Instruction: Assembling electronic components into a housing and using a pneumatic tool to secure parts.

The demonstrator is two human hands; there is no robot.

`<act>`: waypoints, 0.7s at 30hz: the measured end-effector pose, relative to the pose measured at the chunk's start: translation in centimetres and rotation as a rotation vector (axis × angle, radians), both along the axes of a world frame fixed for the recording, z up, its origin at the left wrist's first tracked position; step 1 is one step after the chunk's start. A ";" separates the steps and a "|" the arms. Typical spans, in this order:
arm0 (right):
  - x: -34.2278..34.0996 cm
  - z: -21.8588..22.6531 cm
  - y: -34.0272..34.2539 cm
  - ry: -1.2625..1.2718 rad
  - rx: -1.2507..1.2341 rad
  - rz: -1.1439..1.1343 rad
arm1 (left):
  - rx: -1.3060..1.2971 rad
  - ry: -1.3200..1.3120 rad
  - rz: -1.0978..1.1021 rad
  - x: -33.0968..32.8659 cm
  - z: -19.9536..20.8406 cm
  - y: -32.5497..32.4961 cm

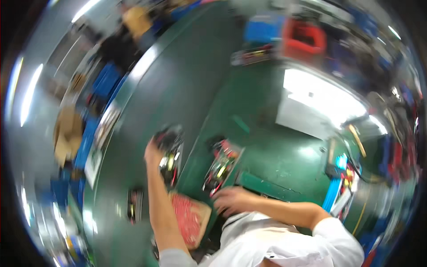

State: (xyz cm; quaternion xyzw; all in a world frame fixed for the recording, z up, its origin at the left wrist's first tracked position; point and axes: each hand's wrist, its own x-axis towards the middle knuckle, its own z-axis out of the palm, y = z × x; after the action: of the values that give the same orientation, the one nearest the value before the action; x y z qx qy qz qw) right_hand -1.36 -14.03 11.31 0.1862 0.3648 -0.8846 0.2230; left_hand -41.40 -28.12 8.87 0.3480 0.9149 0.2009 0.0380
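Observation:
My left hand [154,152] is closed on the side of a blurred black chassis [170,161], which looks like that of a model car, with silver and red parts. This chassis is over the dark grey belt-like strip. To its right, on the green surface, lies a similar chassis [223,165] with red, black and yellowish parts. My right hand [235,200] is by its near end, fingers apart and slightly bent, holding nothing that I can make out. Below and between my hands is a red pad [189,219] with a tan edge.
A smaller dark assembly [134,205] lies on the grey strip [195,75] at left. A green bar [271,188] lies right of my right hand. Farther off are a red bin [304,39], a blue bin [263,27] and a white sheet [300,118]. Tools and cables crowd the right.

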 end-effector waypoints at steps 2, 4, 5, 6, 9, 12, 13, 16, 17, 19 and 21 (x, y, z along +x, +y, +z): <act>4.5 -2.2 5.1 -0.021 0.115 -0.288 | 0.113 -0.043 0.246 5.9 4.6 5.0; 7.4 0.3 8.5 -0.134 0.599 -0.485 | 0.172 -0.031 0.163 11.2 8.7 7.7; 8.9 0.2 10.1 -0.073 0.596 -0.602 | 0.215 -0.076 0.100 13.6 9.8 9.1; 10.3 -0.7 12.1 0.035 0.651 -0.590 | 0.308 -0.129 0.079 15.0 8.3 10.1; 12.0 -2.2 15.8 0.205 0.642 -0.554 | 0.343 -0.414 0.052 21.7 5.4 14.4; 13.3 -3.1 16.2 0.244 0.555 -0.476 | 0.362 -0.597 0.050 28.5 -0.2 16.2; 14.2 -4.1 16.7 0.237 0.544 -0.480 | 0.414 -0.647 0.044 30.5 -1.3 16.6; 18.4 -4.9 16.8 -0.018 0.603 -0.685 | 0.491 -0.681 0.016 36.8 -3.4 17.6; 19.8 -5.3 16.0 -0.020 0.694 -0.653 | 0.506 -0.680 0.014 38.3 -4.8 17.1; 21.2 -5.7 14.7 -0.101 0.834 -0.628 | 0.573 -0.720 -0.009 40.6 -4.8 16.1; 20.8 -5.6 13.1 -0.164 1.048 -0.522 | 0.595 -0.703 0.014 42.2 -4.6 14.9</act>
State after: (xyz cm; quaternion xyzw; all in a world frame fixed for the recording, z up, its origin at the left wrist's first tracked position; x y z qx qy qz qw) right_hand 19.44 -0.93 5.76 0.4229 0.6768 -0.5948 -0.0966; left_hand 0.79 -13.27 4.25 0.2482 0.7514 0.5610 0.2431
